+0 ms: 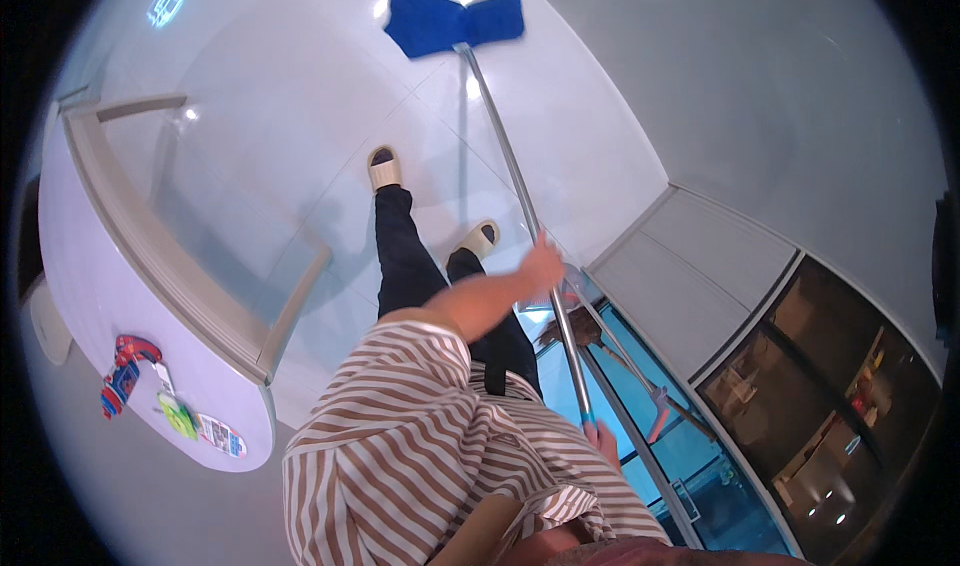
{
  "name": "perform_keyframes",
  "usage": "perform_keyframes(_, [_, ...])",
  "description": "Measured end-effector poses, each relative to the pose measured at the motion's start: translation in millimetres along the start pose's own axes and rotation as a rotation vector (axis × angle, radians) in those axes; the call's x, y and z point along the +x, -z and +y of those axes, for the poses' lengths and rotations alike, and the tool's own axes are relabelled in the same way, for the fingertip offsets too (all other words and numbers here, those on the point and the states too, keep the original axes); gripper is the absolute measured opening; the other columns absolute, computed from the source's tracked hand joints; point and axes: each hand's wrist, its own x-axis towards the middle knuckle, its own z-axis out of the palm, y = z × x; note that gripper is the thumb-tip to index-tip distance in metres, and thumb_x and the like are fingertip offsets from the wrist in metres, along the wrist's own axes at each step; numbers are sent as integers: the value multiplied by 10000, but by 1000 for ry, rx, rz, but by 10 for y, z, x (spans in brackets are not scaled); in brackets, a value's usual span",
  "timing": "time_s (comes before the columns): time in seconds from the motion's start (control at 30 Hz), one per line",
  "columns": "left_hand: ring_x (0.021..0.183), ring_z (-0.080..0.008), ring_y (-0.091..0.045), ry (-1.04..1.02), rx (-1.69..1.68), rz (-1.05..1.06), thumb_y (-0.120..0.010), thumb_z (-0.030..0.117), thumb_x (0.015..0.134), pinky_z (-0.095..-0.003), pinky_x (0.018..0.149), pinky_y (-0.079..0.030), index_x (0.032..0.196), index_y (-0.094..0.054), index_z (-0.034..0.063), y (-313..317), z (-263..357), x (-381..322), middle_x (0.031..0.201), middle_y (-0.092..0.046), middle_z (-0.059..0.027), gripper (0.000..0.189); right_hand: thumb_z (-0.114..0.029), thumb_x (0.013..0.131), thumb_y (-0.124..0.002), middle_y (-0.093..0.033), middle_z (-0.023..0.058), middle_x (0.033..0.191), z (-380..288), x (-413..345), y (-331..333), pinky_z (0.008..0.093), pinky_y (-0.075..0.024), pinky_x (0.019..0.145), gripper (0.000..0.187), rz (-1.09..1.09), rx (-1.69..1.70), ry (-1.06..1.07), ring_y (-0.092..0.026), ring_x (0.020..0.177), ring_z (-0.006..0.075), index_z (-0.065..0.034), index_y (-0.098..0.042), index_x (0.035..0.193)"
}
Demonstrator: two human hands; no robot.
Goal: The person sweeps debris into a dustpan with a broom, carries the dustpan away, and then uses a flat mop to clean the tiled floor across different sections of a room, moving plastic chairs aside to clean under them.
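A flat mop spans the view, its metal pole running from the blue cloth pad down to the lower right. The pad lies on the glossy white tiles, its left part uneven in outline. My left hand wraps around the middle of the pole, with that arm reaching across my body. Close to my striped shirt, my right hand grips the pole near its teal end section; some of its fingers are hidden. My feet, in beige slide sandals, stand left of the pole.
A white table with a beige edge stands at left, bearing a red and blue item and a green one. Right of me, a broom leans by a glass door. Beyond are a dark-glass cabinet and a grey wall.
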Motion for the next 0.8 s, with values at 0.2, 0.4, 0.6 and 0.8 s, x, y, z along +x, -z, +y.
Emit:
perform_keyframes(0.2, [779,-203,-621,-521,-221,-165,-667,180,722,-517,834,-354,672,-697,193,-209,1730,-222,670,-660,15,60,-340,948,-511,-546,84,612,1189,-971,-34,350,-433,545,352,-43,149,-214,-519,565,170,-9,-564,840])
perform_keyframes(0.4, [818,-236,-634,-471,-303,-143,-681,178,690,-478,820,-426,676,-691,240,31,1052,213,699,-654,-24,65,-347,944,-512,-537,78,601,966,-862,-11,357,-425,533,371,-154,254,-191,-512,555,171,-7,-564,804])
perform_keyframes(0.6, [875,-233,-621,-253,-422,309,-693,204,637,-514,927,-360,803,-735,266,155,-1645,1180,812,-694,16,183,-423,982,-479,-519,42,541,-1080,1027,362,316,-407,437,419,-257,254,-2,-520,469,141,-41,-543,822])
perform_keyframes(0.8, [1086,-246,-564,-4,112,-15,-717,69,697,-521,1058,-307,1021,-722,231,1113,-1827,1634,988,-640,-55,362,-379,964,-529,-569,125,655,-1110,1859,539,365,-459,558,377,78,169,328,-577,580,215,-6,-552,1008])
